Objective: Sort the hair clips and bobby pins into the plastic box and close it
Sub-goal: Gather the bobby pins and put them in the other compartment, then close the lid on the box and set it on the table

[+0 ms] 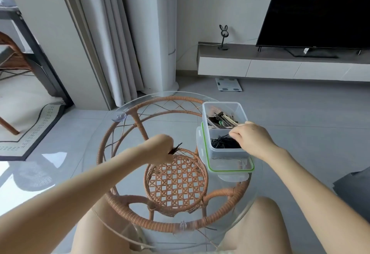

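Note:
A clear plastic box (206, 131) stands open on the right of the round glass table (104, 133), resting on its green-rimmed lid (230, 168). Hair clips (219, 120) fill the far compartment and black bobby pins (224, 143) the near one. My left hand (160, 149) hovers over the table's middle, closed on a small bunch of black bobby pins (176, 150). My right hand (250, 137) is over the box's near right edge, fingers pinched at the bobby pin compartment; whether a pin sits between the fingertips I cannot tell.
The glass top sits on a wicker frame with a woven lower shelf (176, 183). My knees are at the table's near edge. Farther off are curtains, a white pillar, a low TV cabinet (280, 65) with a television, and a bathroom scale (228, 84) on the floor.

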Motion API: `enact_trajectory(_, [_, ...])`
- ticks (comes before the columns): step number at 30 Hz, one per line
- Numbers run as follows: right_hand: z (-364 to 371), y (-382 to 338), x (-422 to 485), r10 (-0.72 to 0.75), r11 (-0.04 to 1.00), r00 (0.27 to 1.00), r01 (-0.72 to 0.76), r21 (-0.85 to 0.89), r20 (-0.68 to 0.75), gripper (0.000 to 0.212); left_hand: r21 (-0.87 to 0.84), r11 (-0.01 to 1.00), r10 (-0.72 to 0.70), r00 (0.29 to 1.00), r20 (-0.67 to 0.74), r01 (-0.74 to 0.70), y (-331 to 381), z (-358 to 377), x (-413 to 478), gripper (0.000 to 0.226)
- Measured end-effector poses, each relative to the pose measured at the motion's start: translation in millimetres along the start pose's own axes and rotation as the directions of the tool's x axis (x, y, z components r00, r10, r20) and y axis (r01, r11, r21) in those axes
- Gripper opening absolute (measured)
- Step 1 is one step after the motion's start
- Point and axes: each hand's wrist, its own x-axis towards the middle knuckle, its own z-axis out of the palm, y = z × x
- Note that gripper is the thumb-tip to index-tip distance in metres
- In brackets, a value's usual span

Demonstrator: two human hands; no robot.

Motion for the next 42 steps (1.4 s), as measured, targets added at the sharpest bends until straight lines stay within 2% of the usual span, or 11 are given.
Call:
enact_trajectory(4, [1.7,13.8,-19.5,0.185,0.977,0.965,-0.160,0.144,-0.186,0.024,-0.046,0.991,0.124,0.990,-0.064,-0.127,41.8,-41.9,34.0,0.028])
enact_trajectory(9, [10.1,20.0,-40.7,0.354,0.923,0.904,-0.297,0.246,-0.239,0.026,0.064,0.961,0.268,0.963,0.019,-0.269,108.0,-50.5,80.3,0.021])
enact_trajectory(13, [18.2,19.1,-48.7,0.502,0.830,0.863,-0.458,0.319,-0.066,0.047,0.092,0.952,0.284,0.955,0.082,-0.291,122.2,-38.5,99.8,0.030])
enact_trajectory(16, [25.7,11.2,-42.5,0.543,0.492,0.791,-0.572,0.656,0.282,0.048,-0.026,0.952,0.304,0.953,0.006,-0.304,114.7,-44.5,93.7,0.034])
enact_trajectory(18, [30.3,7.3,-37.1,0.539,0.237,0.747,-0.578,0.781,0.389,0.041,-0.079,0.955,0.283,0.957,-0.063,-0.287,103.4,-50.4,84.2,0.031])
enact_trajectory(23, [25.9,3.0,-33.8,0.605,0.000,0.683,-0.515,0.857,0.409,0.033,-0.161,0.965,0.164,0.955,-0.246,-0.207,56.2,-55.7,57.6,0.028])
enact_trajectory(26, [15.7,-5.2,-37.1,0.579,0.020,0.723,-0.474,0.880,0.377,0.022,-0.185,0.973,0.058,0.927,-0.371,-0.135,21.7,-51.9,44.8,0.030])
enact_trajectory(31, [-2.7,-34.5,-30.1,0.357,0.186,0.832,-0.509,0.840,0.425,0.023,-0.251,0.963,-0.231,0.785,-0.575,0.100,-23.8,-42.6,19.8,0.043])
enact_trajectory(34, [-1.5,-60.9,-23.1,0.169,0.260,0.867,-0.499,0.827,0.469,0.023,-0.258,0.915,-0.400,0.773,-0.493,0.309,-53.6,-21.2,-1.6,0.037])
enact_trajectory(37, [12.5,-78.5,-13.7,0.035,0.344,0.860,-0.489,0.802,0.509,0.026,-0.282,0.896,-0.425,0.847,-0.319,0.344,-79.1,5.4,-21.7,0.032])
enact_trajectory(42, [30.6,-92.1,-10.4,0.010,0.419,0.882,-0.432,0.799,0.472,0.037,-0.367,0.838,-0.488,0.856,-0.172,0.404,-91.9,39.0,-44.3,0.027])
